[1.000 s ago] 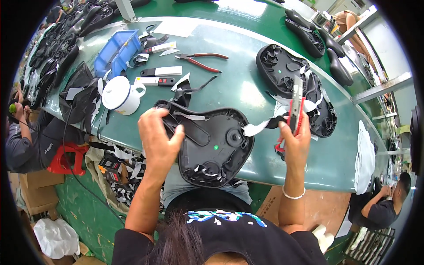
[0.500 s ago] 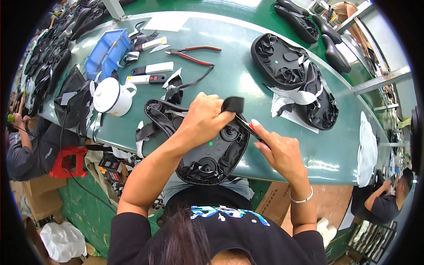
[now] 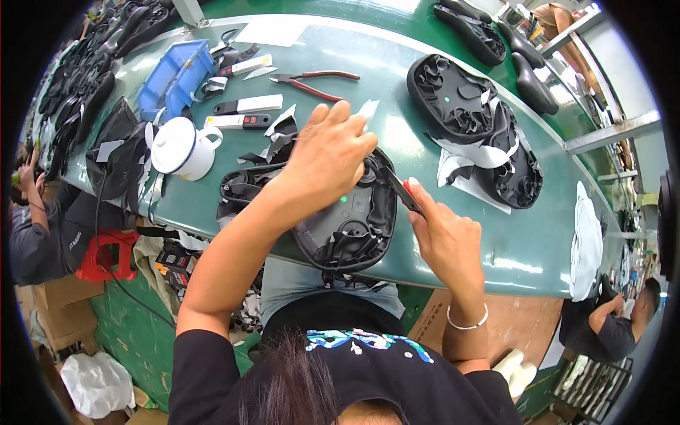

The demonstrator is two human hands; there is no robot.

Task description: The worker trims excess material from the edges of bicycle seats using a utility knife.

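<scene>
A black saddle lies underside up at the table's near edge, dark cover material gathered inside its rim. My right hand is closed round a utility knife, whose blade end meets the saddle's right rim. Above the saddle's far part, my left hand is closed and slightly blurred. A pale scrap of cover material sticks out past its fingers; the hand hides most of it. My left forearm covers part of the saddle.
Pliers, knives, a white mug and a blue bin occupy the left of the table. Two more upturned saddles sit at right, a white cloth beyond. Other people work at both sides.
My left hand has moved up and left from the saddle's rim, and the black flap it gripped there no longer shows. The saddle has turned and shifted slightly. My right hand still holds the knife.
</scene>
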